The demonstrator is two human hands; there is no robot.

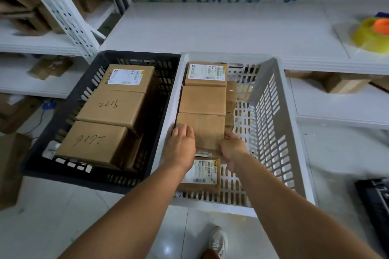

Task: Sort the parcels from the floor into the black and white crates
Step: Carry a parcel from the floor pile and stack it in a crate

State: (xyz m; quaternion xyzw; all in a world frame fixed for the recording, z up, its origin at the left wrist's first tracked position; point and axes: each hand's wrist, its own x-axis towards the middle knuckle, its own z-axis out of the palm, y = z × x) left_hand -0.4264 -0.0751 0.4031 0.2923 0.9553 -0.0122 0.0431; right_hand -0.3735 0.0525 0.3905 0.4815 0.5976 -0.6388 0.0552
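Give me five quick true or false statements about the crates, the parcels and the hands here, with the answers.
1. Both hands hold a parcel inside the black crate. False: the left hand and right hand grip a taped parcel in the white crate.
2. The black crate sits left of the white crate. True.
3. The black crate holds three large boxes in a row. True.
4. The farthest parcel in the white crate has no label. False: the farthest parcel bears a printed label.
5. A yellow tape roll rests on the shelf at upper right. True.
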